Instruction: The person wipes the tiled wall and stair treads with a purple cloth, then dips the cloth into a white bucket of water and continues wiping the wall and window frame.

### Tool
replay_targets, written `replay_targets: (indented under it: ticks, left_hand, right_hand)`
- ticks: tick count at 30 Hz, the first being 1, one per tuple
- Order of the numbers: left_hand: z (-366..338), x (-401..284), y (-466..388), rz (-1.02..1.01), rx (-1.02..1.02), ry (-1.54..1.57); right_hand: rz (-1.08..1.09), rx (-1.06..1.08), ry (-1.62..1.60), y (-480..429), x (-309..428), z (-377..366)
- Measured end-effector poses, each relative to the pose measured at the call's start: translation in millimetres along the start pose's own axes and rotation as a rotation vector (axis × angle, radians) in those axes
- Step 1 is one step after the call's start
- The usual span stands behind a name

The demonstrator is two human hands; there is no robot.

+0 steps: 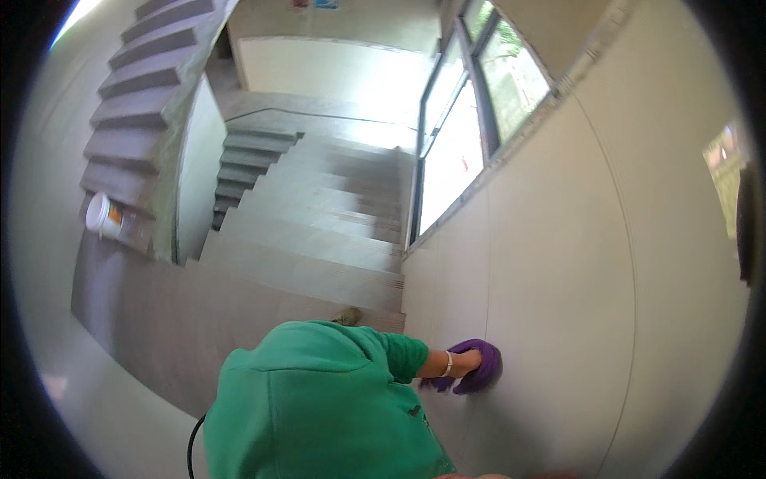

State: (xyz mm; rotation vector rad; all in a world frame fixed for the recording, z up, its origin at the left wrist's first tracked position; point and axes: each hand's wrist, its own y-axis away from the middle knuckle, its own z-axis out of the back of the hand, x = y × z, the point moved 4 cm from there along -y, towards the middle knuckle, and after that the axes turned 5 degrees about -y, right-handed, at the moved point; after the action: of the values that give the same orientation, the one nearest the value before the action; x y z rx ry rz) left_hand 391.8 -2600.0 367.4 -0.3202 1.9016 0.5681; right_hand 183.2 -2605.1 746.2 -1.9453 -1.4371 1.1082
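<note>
My left hand (465,363), wearing a white band at the wrist, holds a bunched purple cloth (492,366) against the smooth cream wall (556,287). Folds of the cloth curl around the hand, and its outer edge is blurred. The fingertips are hidden in it. The green sleeve (407,354) reaches across from my torso to the wall. A skin-coloured sliver shows at the bottom edge, too little to identify. My right hand cannot be made out in view.
Stairs (299,245) descend just beyond my shoe (347,316). Another flight (143,78) rises at the left, with a white bucket (103,214) near its foot. Along the wall is a dark-framed window (488,90). A black cable (323,114) crosses the lower landing.
</note>
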Motion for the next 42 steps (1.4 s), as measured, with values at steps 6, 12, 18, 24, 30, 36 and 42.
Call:
replay_targets:
  ticks: [6, 12, 18, 24, 30, 36, 42]
  left_hand:
    - [12, -45, 104, -0.19, 0.291, -0.108]
    - [49, -92, 160, -0.267, 0.322, -0.369]
    - [79, -55, 204, -0.006, 0.288, 0.229]
    - [109, -95, 269, -0.108, -0.012, -0.572]
    - [110, -120, 311, -0.096, -0.141, -0.74]
    - [146, -87, 354, 0.004, -0.326, -0.585]
    - [211, -67, 381, -0.067, -0.463, -0.657]
  right_hand:
    - [0.216, 0.787, 0.733, -12, 19, 6]
    - [0.191, 0.813, 0.768, -6, 17, 17]
    - [0.07, 0.843, 0.676, -3, 21, 19]
    - [0.054, 0.871, 0.669, 0, 24, 20]
    - [0.097, 0.873, 0.687, -5, 26, 17]
    - [0.282, 0.864, 0.72, 5, 1, 27]
    - [0.268, 0.798, 0.849, 9, -12, 28]
